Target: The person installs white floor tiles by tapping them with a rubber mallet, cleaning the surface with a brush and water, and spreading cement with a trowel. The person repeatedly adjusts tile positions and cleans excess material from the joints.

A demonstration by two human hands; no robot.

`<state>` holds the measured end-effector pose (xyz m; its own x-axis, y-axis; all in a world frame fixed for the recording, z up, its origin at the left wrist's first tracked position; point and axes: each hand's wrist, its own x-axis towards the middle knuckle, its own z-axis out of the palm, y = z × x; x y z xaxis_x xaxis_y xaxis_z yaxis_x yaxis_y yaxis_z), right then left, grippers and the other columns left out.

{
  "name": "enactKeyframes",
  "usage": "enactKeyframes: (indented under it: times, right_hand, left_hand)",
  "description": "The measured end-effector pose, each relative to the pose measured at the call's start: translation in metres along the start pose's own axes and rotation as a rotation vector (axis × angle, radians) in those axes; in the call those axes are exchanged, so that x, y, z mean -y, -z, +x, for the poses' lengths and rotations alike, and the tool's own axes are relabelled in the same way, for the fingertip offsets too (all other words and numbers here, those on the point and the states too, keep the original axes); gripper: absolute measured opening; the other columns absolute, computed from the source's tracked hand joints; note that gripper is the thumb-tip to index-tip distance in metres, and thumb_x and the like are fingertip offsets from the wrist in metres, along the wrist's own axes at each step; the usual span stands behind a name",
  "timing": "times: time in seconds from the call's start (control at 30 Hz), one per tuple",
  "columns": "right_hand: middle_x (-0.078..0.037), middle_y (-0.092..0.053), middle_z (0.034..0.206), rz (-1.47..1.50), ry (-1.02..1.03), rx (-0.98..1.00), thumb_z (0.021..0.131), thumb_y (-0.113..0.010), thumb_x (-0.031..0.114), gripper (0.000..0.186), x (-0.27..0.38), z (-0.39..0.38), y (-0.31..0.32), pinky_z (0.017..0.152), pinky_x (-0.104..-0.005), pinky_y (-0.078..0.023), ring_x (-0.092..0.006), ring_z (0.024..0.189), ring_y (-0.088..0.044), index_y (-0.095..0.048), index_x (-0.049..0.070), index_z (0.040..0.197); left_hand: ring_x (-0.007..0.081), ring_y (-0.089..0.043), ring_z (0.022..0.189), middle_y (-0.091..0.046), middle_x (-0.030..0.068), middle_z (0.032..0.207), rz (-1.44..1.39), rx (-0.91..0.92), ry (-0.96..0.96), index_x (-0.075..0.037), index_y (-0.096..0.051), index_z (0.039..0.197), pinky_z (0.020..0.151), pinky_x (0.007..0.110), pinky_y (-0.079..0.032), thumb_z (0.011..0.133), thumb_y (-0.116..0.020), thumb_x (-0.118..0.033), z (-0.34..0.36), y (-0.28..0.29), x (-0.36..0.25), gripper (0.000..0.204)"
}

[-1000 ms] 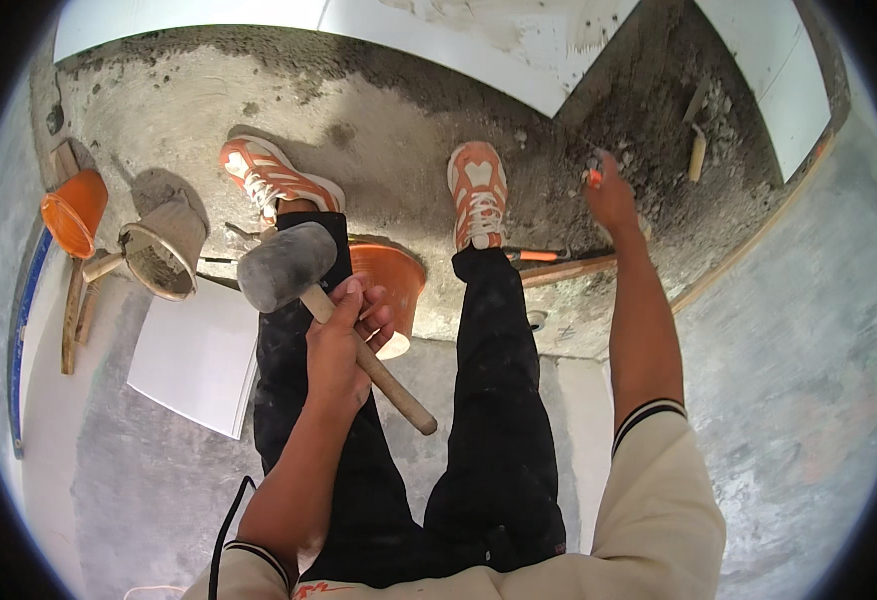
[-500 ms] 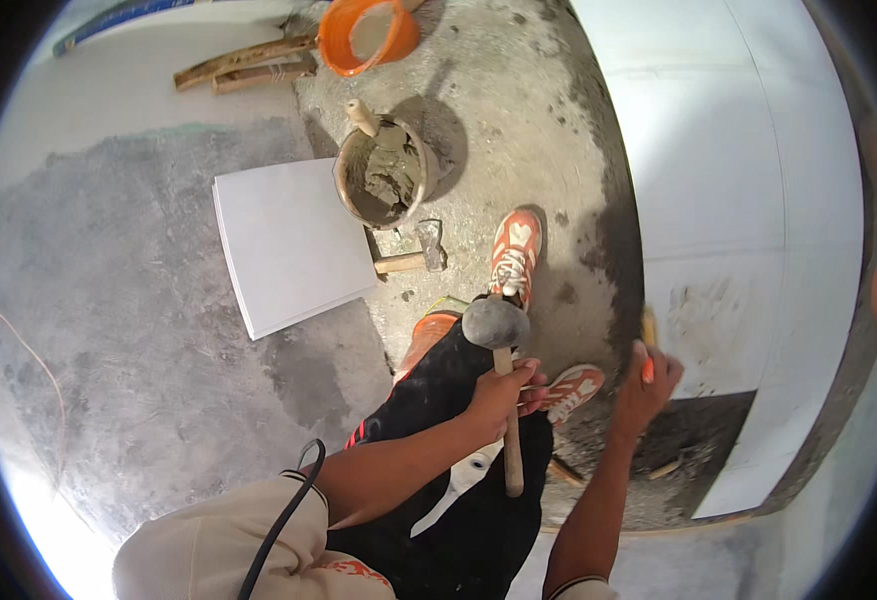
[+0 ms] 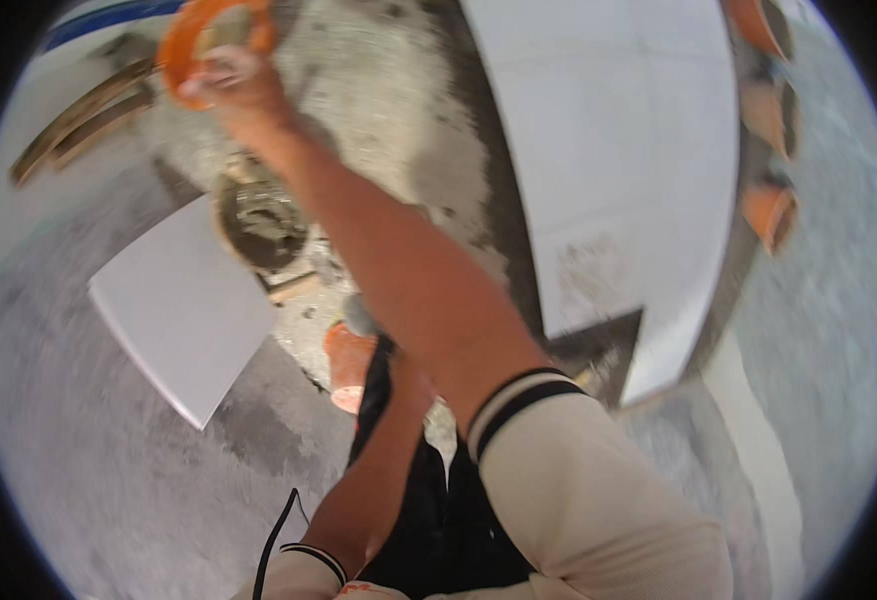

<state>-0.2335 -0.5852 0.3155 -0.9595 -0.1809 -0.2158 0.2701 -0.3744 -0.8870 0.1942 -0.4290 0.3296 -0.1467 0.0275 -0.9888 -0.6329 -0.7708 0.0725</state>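
Note:
My right arm stretches across to the far left. There my right hand is at the orange bucket, its fingers blurred by motion. A tan object shows inside that bucket; its kind is unclear. My left hand stays low before my legs, mostly hidden behind my right forearm. The grey head of a rubber mallet shows beside that forearm, its handle hidden; the left hand appears still closed on it. Nearer than the orange bucket stands a bucket of grey mortar.
A stack of white tiles lies at the left, by a hammer's wooden handle. Laid white tiles run along the right, with a dark gap at their near end. Wood pieces lie far left; several orange cup-shaped containers stand right.
My right hand has swung from the tiles on the right to the orange bucket at far left. The view has turned. The mallet and left hand are now largely covered by my right arm.

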Motion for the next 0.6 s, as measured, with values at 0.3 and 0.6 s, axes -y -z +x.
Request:
enactKeyframes:
  times: [0.3,0.6]
  right_hand:
    - [-0.019,-0.066,0.098,-0.769,-0.304,-0.351,0.099,-0.065,0.033,0.034,0.066,-0.256,0.141,0.085,-0.0458,-0.051,-0.0372,0.096,-0.065,-0.065,0.001,0.111]
    - [-0.006,-0.059,0.088,0.112,-0.856,-0.204,0.109,-0.050,0.042,0.043,0.091,-0.493,0.205,0.061,-0.0327,-0.049,-0.0127,0.067,-0.056,-0.061,0.004,0.126]
  left_hand:
    - [0.0241,-0.070,0.105,-0.071,0.0093,0.117,0.614,0.242,-0.276,-0.003,-0.057,0.137,0.089,0.036,-0.056,0.106,-0.057,-0.026,0.047,-0.003,-0.092,0.038]
    - [0.0159,-0.064,0.106,-0.068,0.0061,0.121,0.734,0.132,0.048,-0.002,-0.059,0.136,0.095,0.032,-0.048,0.106,-0.055,-0.053,-0.031,-0.084,-0.020,0.059]
